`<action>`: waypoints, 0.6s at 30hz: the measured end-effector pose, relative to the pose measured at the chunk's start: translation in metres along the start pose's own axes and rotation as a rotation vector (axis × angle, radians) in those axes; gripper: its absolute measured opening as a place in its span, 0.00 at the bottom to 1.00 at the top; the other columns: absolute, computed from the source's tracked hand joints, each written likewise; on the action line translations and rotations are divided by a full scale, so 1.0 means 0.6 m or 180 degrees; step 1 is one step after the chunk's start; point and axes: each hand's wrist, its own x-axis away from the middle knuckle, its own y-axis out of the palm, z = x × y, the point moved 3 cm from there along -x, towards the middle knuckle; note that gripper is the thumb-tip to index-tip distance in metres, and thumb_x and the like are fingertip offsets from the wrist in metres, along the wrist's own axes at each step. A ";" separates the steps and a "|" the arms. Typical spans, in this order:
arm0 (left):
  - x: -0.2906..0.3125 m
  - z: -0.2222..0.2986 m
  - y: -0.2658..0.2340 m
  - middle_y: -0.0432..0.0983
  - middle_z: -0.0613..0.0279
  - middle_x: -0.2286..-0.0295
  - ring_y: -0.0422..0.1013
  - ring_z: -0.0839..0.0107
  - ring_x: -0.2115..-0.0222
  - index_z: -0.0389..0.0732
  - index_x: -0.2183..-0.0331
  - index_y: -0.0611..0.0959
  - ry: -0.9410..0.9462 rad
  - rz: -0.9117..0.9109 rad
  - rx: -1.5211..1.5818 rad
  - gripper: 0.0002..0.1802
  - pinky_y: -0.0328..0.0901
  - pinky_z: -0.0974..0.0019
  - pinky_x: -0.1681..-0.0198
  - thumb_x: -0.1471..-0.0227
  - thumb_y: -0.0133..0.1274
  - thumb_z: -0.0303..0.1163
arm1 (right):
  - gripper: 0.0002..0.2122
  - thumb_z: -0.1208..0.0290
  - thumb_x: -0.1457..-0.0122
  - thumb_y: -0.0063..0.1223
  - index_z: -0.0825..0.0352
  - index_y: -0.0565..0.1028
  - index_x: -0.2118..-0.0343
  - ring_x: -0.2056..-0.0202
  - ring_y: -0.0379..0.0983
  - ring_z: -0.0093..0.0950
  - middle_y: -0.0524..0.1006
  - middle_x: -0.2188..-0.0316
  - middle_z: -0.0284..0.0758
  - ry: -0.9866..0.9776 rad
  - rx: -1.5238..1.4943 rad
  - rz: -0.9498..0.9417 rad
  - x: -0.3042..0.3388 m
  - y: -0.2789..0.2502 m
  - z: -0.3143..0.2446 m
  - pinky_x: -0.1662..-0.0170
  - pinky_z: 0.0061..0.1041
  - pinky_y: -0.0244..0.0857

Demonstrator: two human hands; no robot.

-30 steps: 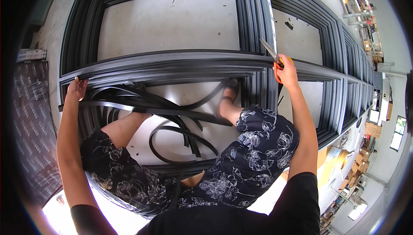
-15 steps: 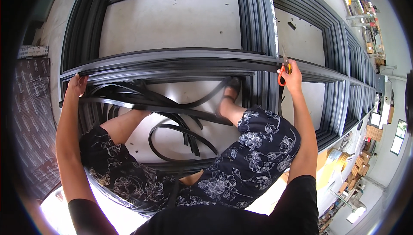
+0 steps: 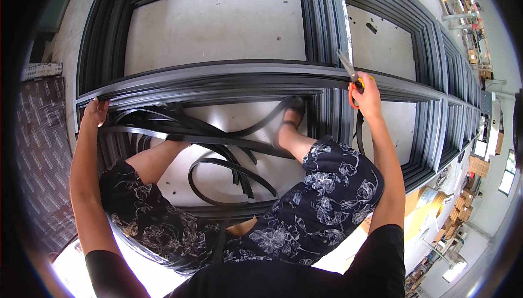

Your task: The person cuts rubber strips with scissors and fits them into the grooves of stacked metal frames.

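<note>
At the left end of a dark grey frame's crossbar (image 3: 229, 69), my left hand (image 3: 97, 111) has its fingers closed on the end of a black rubber strip (image 3: 218, 86). This strip stretches along the bar toward my right hand (image 3: 368, 97). There, my right fingers are wrapped round scissors (image 3: 355, 82) with orange and yellow handles. Their blades point up and to the left over the bar, slightly parted. Whether my right fingers also grip the strip is hidden. Below the bar, loose black strips (image 3: 218, 134) lie in loops and tangles between my legs.
Stacked dark frames (image 3: 327, 25) surround me and continue to the right. My foot (image 3: 294, 113) stands inside one frame opening. A wrapped brown stack (image 3: 43, 151) is at the left. Shelving (image 3: 468, 31) and cardboard boxes (image 3: 460, 208) line the right side. Small black scraps (image 3: 371, 27) dot the floor.
The scissors have swung so that their blades tilt left, over the crossbar, and show more fully. My right hand has shifted slightly; my left hand stays at the corner.
</note>
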 end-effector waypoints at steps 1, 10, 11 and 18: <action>0.010 0.001 0.002 0.74 0.56 0.72 0.73 0.64 0.70 0.34 0.69 0.73 -0.0002 0.0052 0.0015 0.13 0.74 0.69 0.66 0.42 0.42 0.35 | 0.20 0.76 0.55 0.57 0.66 0.68 0.56 0.60 0.71 0.37 0.73 0.62 0.40 -0.0279 0.0252 0.0011 0.001 0.000 -0.007 0.56 0.31 0.63; -0.009 0.007 -0.016 0.76 0.55 0.70 0.74 0.62 0.69 0.34 0.66 0.74 0.0092 0.0133 -0.0037 0.13 0.74 0.70 0.68 0.42 0.42 0.35 | 0.19 0.75 0.55 0.56 0.64 0.67 0.57 0.68 0.72 0.32 0.74 0.69 0.38 0.0075 -0.0167 -0.0267 -0.003 0.002 -0.007 0.61 0.27 0.65; -0.001 0.005 -0.010 0.76 0.55 0.71 0.74 0.63 0.69 0.34 0.66 0.74 0.0051 0.0135 -0.0046 0.13 0.74 0.70 0.68 0.42 0.42 0.35 | 0.19 0.76 0.55 0.56 0.64 0.67 0.58 0.70 0.72 0.29 0.73 0.71 0.36 0.0112 -0.0320 -0.0192 0.001 0.001 -0.004 0.63 0.25 0.65; -0.006 0.007 -0.010 0.75 0.54 0.72 0.74 0.63 0.70 0.34 0.66 0.74 0.0028 0.0068 -0.0087 0.13 0.74 0.68 0.67 0.42 0.43 0.35 | 0.19 0.78 0.55 0.55 0.66 0.67 0.58 0.72 0.68 0.22 0.70 0.73 0.33 0.0174 -0.0738 -0.0041 -0.008 0.001 0.007 0.64 0.21 0.63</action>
